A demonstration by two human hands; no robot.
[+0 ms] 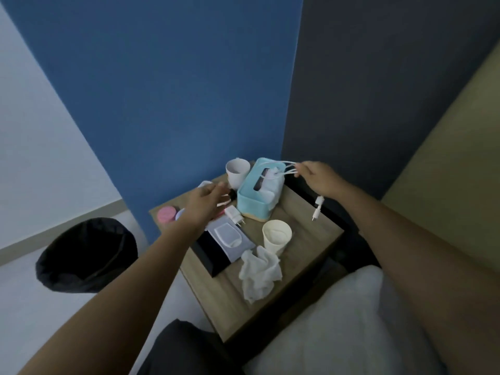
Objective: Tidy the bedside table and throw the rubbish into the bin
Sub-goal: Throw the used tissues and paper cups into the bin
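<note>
On the wooden bedside table [305, 231] stands a light blue tissue box [257, 190]. My right hand [318, 177] pinches a looped white charging cable [282, 169] above the box, and its plug ends [317, 208] dangle below my wrist. My left hand [204, 201] hovers with relaxed fingers over the table's left side, holding nothing. A white charger plug [234, 214] lies beside it. A crumpled white tissue [258, 274] lies near the front, next to a cream paper cup [276, 235]. A second white cup [237, 171] stands at the back. A wet-wipes pack [230, 239] rests on a black box [209, 255].
A black-lined bin [88, 254] stands on the floor left of the table. A pink round lid [167, 214] sits at the table's left edge. A white pillow [349, 326] on the bed lies at the lower right. Blue wall rises behind the table.
</note>
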